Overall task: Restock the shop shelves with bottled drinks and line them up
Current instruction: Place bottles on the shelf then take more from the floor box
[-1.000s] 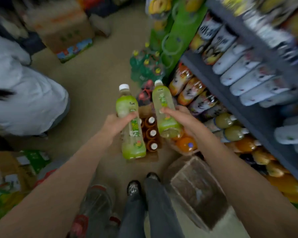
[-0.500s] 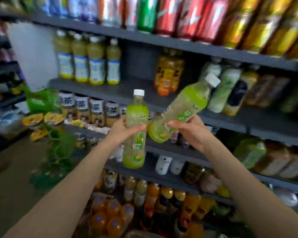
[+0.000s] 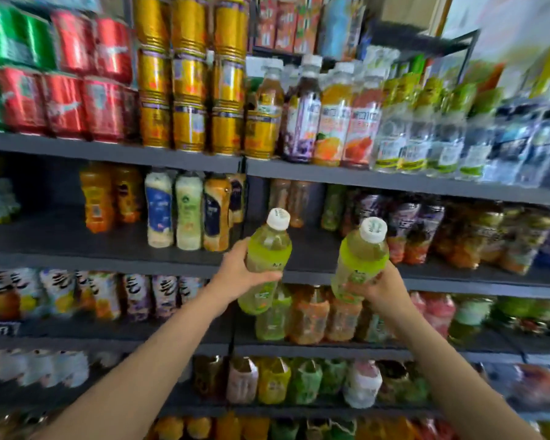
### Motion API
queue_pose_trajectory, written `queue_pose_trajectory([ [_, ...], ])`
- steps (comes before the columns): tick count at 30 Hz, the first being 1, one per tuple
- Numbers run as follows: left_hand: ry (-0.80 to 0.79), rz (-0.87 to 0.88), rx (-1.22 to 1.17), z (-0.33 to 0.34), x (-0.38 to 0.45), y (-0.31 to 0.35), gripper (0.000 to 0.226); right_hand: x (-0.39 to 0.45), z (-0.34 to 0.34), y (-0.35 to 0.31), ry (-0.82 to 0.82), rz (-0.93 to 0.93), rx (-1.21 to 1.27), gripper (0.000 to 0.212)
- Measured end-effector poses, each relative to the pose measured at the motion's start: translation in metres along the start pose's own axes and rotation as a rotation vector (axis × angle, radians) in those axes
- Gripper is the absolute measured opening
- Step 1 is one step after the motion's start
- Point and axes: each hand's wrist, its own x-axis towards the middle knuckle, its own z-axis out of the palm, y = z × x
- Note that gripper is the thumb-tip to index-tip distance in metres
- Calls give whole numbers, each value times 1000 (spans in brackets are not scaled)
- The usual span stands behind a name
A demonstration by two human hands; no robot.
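Across the whole view runs a dark grey metal shelving unit (image 3: 108, 254) packed with drinks, its boards stacked one above another in at least five levels, split by an upright post near the middle. Much of the stock at the edges is blurred.

On the upper board, red cans (image 3: 64, 103) fill the left, with green cans (image 3: 13, 33) above them in the corner; beside these stand gold cans (image 3: 188, 122) in four columns, piled several high. To their right come juice bottles (image 3: 331, 122) with white caps, of which four are clear, then clear water bottles (image 3: 426, 144) whose number cannot be told.

One board down, left of the post, three cream-bodied bottles (image 3: 188, 214) stand side by side with two orange bottles (image 3: 108, 198) just to their left. Bare shelf lies right of the post, in front of darker bottles.

Two green drink bottles with white caps are held up before that bare stretch. The left hand (image 3: 235, 274) grips the left green bottle (image 3: 269, 246) round its middle, thumb on the near side, the bottle nearly upright. The right hand (image 3: 378, 284) wraps its fingers round the lower part of the right green bottle (image 3: 359, 258), which leans slightly to the right. Neither bottle touches the shelf, and the two are apart from each other.
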Motion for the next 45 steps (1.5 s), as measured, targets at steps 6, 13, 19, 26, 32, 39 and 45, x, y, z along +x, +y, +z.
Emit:
queue_pose_trajectory([
  [6,-21,42,19,36,33,13,68,32,-28,27,164,103,-23,63],
  [13,-17,68,-47,26,70,0,64,91,17,29,128,176,-4,61],
  [19,-27,59,-47,9,111,-17,70,153,55,37,57,210,-95,56],
  [26,-18,-24,-68,18,148,-27,68,202,68,67,59,318,-240,57],
  [32,4,-121,-174,25,168,-27,51,223,84,92,167,432,-328,38],
  [39,59,-163,-49,32,174,-37,60,253,89,104,213,510,-313,38],
  [45,21,-202,163,52,171,-47,66,234,83,108,221,351,-256,38],
])
